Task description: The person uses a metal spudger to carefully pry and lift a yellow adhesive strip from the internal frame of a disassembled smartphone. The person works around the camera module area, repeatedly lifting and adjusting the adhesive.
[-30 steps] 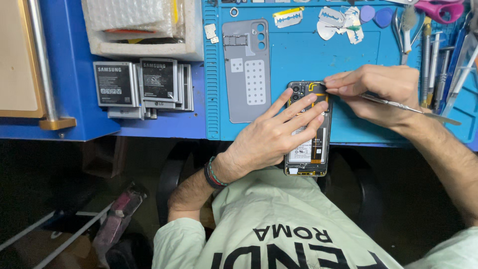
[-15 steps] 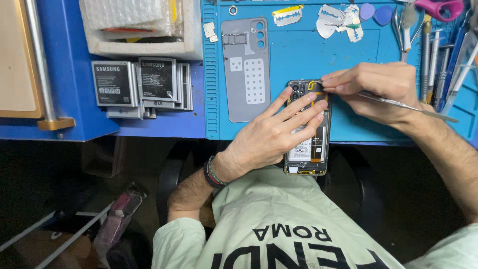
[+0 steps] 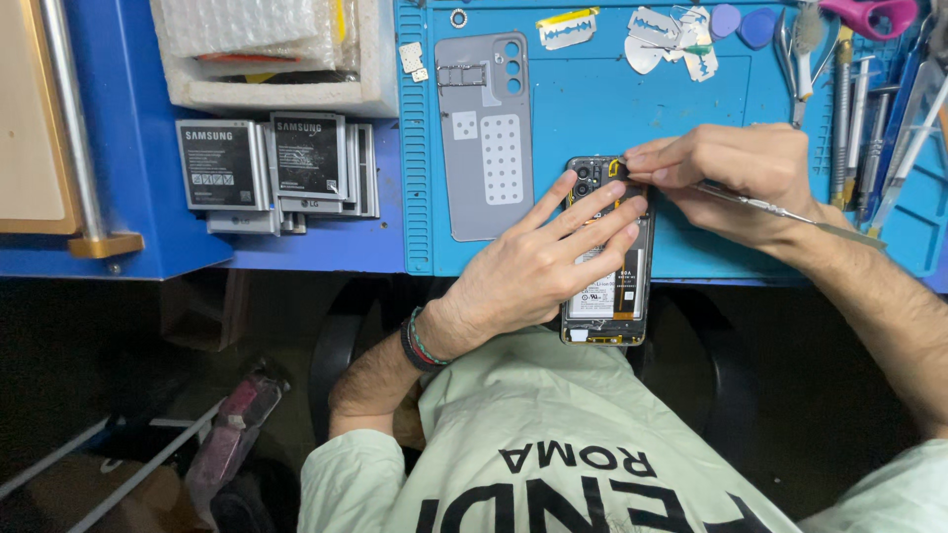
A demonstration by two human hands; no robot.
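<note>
Basically no change over the last second: same pose, same contacts, only tiny shifts at the right fingertips.

Left hand (image 3: 538,271) stays flat on the opened phone (image 3: 604,257), fingers (image 3: 602,212) spread across its upper half, pinning it rather than gripping. Phone lies back-off on the blue mat (image 3: 592,109) at the near edge of the desk, lower end overhanging toward the lap; battery and label visible below the hand.

Right hand (image 3: 736,178) is still pinched shut on thin metal tweezers (image 3: 780,209), the shaft running out to the right past the wrist. Tips sit at the phone's top right corner, beside the camera cluster, at a small yellow-and-black part (image 3: 617,168). Can't tell if the tips actually have it clamped; too small and partly hidden by the fingertips.

Reading: work is at a fine, stationary stage at that corner. Nothing lifted out, nothing set down.

Around it: grey back cover (image 3: 486,133) lying just left of the phone on the mat, stack of spare batteries (image 3: 272,168) further left, tool row (image 3: 869,118) along the right edge, razor blades (image 3: 662,30) at the top.
</note>
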